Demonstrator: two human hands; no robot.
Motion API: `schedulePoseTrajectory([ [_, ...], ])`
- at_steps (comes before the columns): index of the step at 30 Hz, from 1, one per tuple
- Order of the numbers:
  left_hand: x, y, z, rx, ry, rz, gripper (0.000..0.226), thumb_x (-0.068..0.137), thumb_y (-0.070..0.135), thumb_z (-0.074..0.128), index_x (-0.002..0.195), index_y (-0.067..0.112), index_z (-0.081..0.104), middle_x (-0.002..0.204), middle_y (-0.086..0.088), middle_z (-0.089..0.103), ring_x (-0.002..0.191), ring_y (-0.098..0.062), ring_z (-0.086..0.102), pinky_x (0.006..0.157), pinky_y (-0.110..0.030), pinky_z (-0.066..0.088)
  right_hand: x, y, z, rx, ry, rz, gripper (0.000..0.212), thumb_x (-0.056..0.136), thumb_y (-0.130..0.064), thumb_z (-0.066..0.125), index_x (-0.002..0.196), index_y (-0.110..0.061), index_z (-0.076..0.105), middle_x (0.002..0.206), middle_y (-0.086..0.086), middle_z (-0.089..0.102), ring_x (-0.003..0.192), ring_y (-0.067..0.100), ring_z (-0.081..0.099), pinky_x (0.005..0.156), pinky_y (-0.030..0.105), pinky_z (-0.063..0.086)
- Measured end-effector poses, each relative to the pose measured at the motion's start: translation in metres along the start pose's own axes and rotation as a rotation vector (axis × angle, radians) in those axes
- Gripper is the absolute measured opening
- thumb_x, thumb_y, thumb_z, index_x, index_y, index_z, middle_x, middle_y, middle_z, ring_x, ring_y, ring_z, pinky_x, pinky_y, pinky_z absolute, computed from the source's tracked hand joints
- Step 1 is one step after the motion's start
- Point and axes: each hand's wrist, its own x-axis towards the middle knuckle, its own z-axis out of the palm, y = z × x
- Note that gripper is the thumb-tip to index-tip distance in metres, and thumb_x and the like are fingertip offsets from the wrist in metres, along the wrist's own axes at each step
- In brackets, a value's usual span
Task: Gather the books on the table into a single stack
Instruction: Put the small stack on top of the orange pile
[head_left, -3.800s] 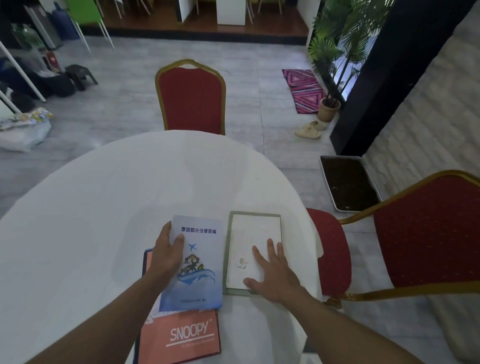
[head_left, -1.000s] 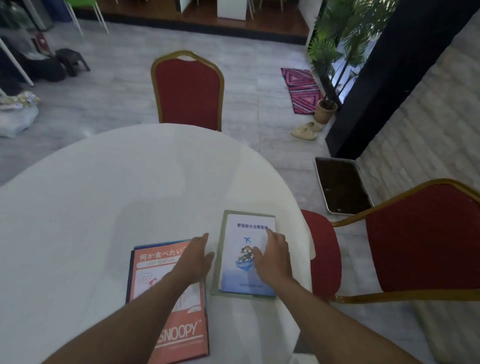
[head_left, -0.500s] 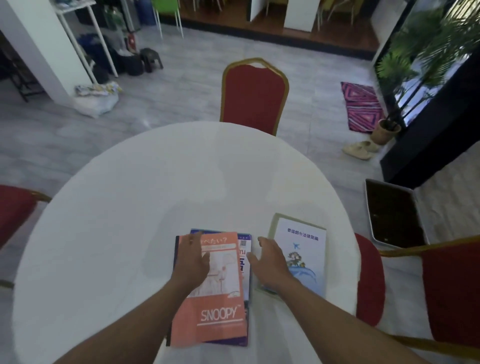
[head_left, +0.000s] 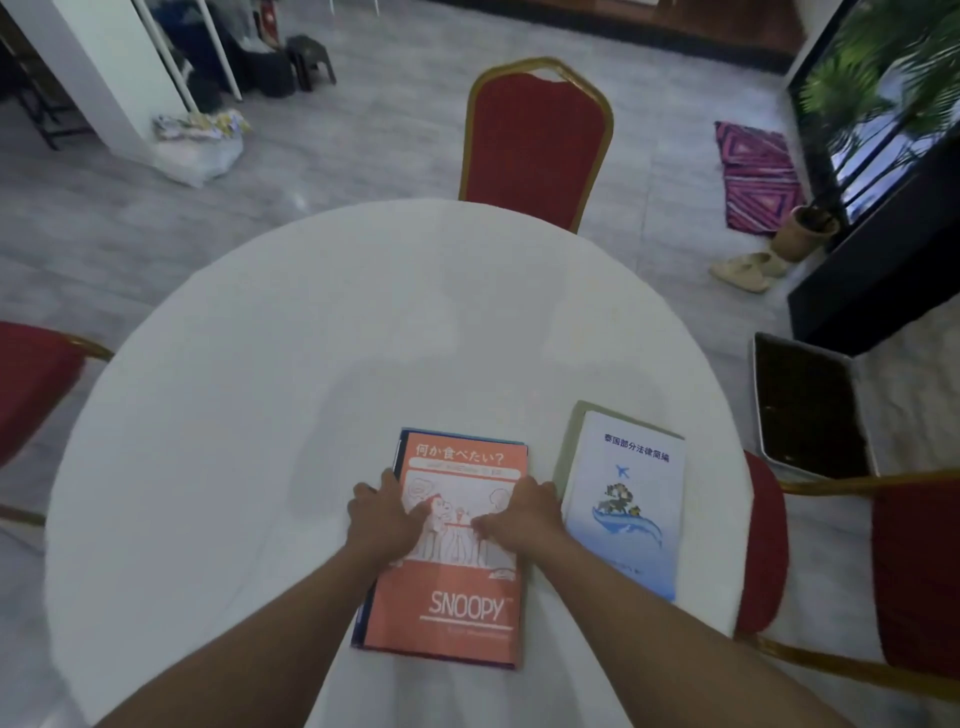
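Counting two hands (head_left: 452, 519) on two piles, four books (head_left: 457, 597).

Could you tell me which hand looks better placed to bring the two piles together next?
Probably the right hand: it rests on the orange Snoopy book's edge beside the pale blue booklet; the left hand is farther away.

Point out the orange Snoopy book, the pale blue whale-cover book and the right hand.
Orange Snoopy book (head_left: 457, 603): head view, lower cover by the title.
Pale blue whale-cover book (head_left: 631, 483): head view, cover centre.
Right hand (head_left: 519, 512): head view, back of the hand.
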Motion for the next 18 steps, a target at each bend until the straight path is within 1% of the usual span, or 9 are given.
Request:
schedulePoseTrajectory([
  [2,0.0,0.002,-0.002,-0.055,0.005,-0.029,0.076,0.08,0.062,0.062,0.136,0.018,0.037,0.133,-0.015,0.049,0.12,-0.035,0.053,0.093,-0.044,0.05,0.002,-0.003,0.002,-0.018,0.001,0.036,0.076,0.07,-0.045,0.085,0.131,-0.011,0.052,0.131,0.013,0.051,0.127,0.029,0.049,0.105,0.032,0.045],
  [4,0.005,0.0,-0.001,-0.166,-0.001,-0.111,0.078,0.073,0.059,0.072,0.132,0.018,0.04,0.127,-0.01,0.054,0.114,-0.033,0.06,0.088,-0.04,0.054,0.004,-0.006,0.005,-0.01,0.02,0.066,0.08,0.066,-0.045,0.088,0.13,-0.013,0.052,0.132,0.012,0.049,0.125,0.027,0.05,0.102,0.032,0.047],
  [6,0.009,-0.003,-0.003,-0.278,-0.039,-0.198,0.078,0.062,0.059,0.077,0.122,0.018,0.048,0.117,-0.008,0.061,0.1,-0.031,0.067,0.08,-0.04,0.06,0.005,-0.008,0.008,0.013,0.032,0.093,0.086,0.062,-0.045,0.09,0.131,-0.014,0.049,0.132,0.011,0.048,0.125,0.026,0.051,0.1,0.032,0.047],
  [7,0.011,-0.006,-0.002,-0.358,-0.076,-0.226,0.072,0.061,0.054,0.077,0.117,0.017,0.051,0.112,-0.008,0.064,0.091,-0.03,0.071,0.073,-0.042,0.062,0.006,-0.009,0.008,0.027,0.034,0.105,0.088,0.061,-0.043,0.091,0.131,-0.013,0.047,0.133,0.011,0.047,0.125,0.027,0.051,0.1,0.032,0.048],
  [9,0.006,-0.004,-0.007,-0.561,-0.121,-0.238,0.049,0.073,0.033,0.074,0.113,0.015,0.053,0.105,-0.009,0.068,0.078,-0.03,0.074,0.063,-0.044,0.063,0.005,-0.009,0.007,0.071,0.054,0.105,0.089,0.062,-0.037,0.092,0.133,-0.013,0.043,0.134,0.011,0.046,0.125,0.028,0.05,0.101,0.034,0.049],
  [11,-0.005,0.002,-0.017,-0.706,-0.148,-0.213,0.027,0.083,0.017,0.066,0.107,0.012,0.056,0.098,-0.011,0.072,0.075,-0.03,0.075,0.066,-0.045,0.063,0.001,-0.009,0.006,0.123,0.065,0.089,0.087,0.066,-0.03,0.089,0.134,-0.013,0.038,0.134,0.011,0.044,0.126,0.029,0.049,0.101,0.037,0.05],
  [13,-0.017,0.006,-0.027,-0.779,-0.156,-0.162,0.008,0.088,0.009,0.061,0.096,0.01,0.06,0.088,-0.011,0.075,0.072,-0.029,0.075,0.066,-0.043,0.063,-0.003,-0.009,0.005,0.195,0.056,0.054,0.081,0.068,-0.024,0.087,0.129,-0.017,0.035,0.13,0.009,0.045,0.122,0.028,0.052,0.097,0.038,0.054],
  [15,-0.027,0.007,-0.039,-0.844,-0.127,-0.131,0.007,0.089,0.007,0.059,0.095,0.009,0.057,0.085,-0.012,0.075,0.069,-0.028,0.075,0.06,-0.037,0.06,-0.008,-0.011,0.0,0.342,0.012,-0.013,0.075,0.069,-0.016,0.085,0.122,-0.021,0.032,0.124,0.006,0.048,0.11,0.024,0.059,0.088,0.04,0.06],
  [18,-0.037,0.006,-0.056,-0.942,-0.053,-0.089,0.025,0.089,0.01,0.061,0.109,0.012,0.046,0.095,-0.013,0.071,0.076,-0.028,0.074,0.055,-0.035,0.059,-0.018,-0.018,-0.016,0.572,-0.12,-0.142,0.072,0.079,-0.004,0.078,0.121,-0.022,0.022,0.118,0.004,0.056,0.096,0.017,0.068,0.077,0.037,0.064],
])
